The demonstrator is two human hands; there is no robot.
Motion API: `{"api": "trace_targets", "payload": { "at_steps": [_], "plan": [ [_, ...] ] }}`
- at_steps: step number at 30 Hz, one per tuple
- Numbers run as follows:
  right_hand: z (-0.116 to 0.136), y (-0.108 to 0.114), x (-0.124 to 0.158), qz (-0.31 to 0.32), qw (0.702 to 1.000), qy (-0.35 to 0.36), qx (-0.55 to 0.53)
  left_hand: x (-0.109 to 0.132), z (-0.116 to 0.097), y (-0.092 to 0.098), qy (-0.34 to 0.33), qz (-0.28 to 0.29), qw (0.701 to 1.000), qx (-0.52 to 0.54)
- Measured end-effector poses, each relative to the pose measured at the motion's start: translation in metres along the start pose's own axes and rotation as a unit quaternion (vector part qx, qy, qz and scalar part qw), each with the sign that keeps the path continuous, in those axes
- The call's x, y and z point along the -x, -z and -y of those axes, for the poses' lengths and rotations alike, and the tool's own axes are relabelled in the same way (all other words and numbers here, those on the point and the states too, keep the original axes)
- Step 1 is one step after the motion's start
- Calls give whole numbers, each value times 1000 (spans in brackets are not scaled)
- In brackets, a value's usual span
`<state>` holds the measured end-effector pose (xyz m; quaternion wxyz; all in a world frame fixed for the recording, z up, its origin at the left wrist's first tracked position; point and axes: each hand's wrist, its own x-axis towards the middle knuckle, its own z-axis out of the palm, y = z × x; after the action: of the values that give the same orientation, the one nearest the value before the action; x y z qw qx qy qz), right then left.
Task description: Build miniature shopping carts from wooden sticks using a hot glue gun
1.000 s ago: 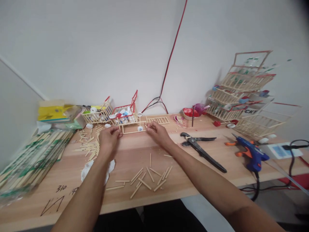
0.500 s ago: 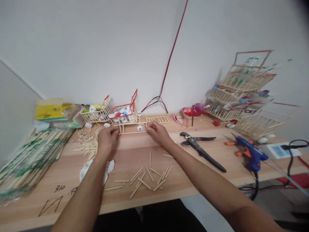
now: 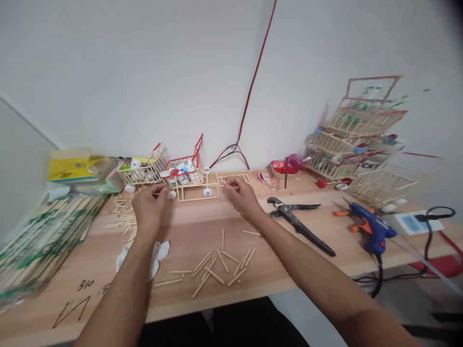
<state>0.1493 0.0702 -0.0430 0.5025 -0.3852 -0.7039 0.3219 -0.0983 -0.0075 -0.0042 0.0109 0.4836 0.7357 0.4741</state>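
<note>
A small wheeled frame of thin wooden sticks (image 3: 197,199) stands at the back middle of the table, with white bottle caps (image 3: 207,193) as wheels. Left of it is my left hand (image 3: 149,205), its fingertips pinched together near another white cap (image 3: 171,195); whatever they hold is too small to make out. My right hand (image 3: 240,195) is to the right of the frame, apart from it. Its thumb and fingers are drawn together in front of a flat stick ladder panel (image 3: 248,180), and their contents are unclear.
Stick baskets with caps (image 3: 184,171) stand behind. Loose cut sticks (image 3: 213,272) lie in front. Right are black cutters (image 3: 302,226), a blue glue gun (image 3: 372,226) with its cord, and stacked stick carts (image 3: 356,130). Bagged long sticks (image 3: 47,241) lie left.
My hands have moved apart: the left hand has gone left off the frame's end, the right hand slightly right of it. The frame stays standing on the table. The view has shifted slightly.
</note>
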Motion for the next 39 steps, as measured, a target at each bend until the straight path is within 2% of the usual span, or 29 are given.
{"api": "trace_targets", "payload": {
  "at_steps": [3, 6, 9, 12, 15, 17, 19, 22, 25, 28, 32, 35, 39],
  "plan": [
    [3, 10, -5, -40, 999, 3, 10, 6, -11, 1, -42, -43, 997, 50],
    [10, 17, -8, -23, 997, -35, -65, 16, -23, -2, -75, -25, 991, 111],
    [18, 19, -7, 45, 977, -112, -174, 24, -33, -9, -62, 40, 982, 174],
    [26, 15, 0, 117, 950, -153, -248, 34, -44, -19, -28, 137, 962, 233],
    [31, 8, 9, 153, 941, -156, -257, 43, -52, -29, 4, 229, 927, 298],
    [33, 4, 12, 153, 952, -149, -220, 45, -52, -32, 28, 256, 909, 327],
    [35, -1, 13, 136, 967, -132, -172, 39, -45, -31, 40, 217, 921, 321],
    [36, -9, 8, 108, 977, -120, -140, 19, -21, -22, 43, 73, 955, 283],
    [37, -25, -1, 113, 977, -124, -131, -2, 5, -13, 79, 12, 966, 246],
    [38, -46, -9, 88, 990, -88, -72, -10, 19, -11, 108, 18, 974, 197],
    [38, -69, -11, 33, 997, -24, 61, -7, 20, -14, 108, 43, 981, 153],
    [39, -79, -9, 19, 992, -23, 125, -6, 21, -16, 109, 40, 981, 154],
    [42, -87, -5, 10, 988, -44, 147, -9, 23, -17, 117, 31, 979, 162]
  ]
}}
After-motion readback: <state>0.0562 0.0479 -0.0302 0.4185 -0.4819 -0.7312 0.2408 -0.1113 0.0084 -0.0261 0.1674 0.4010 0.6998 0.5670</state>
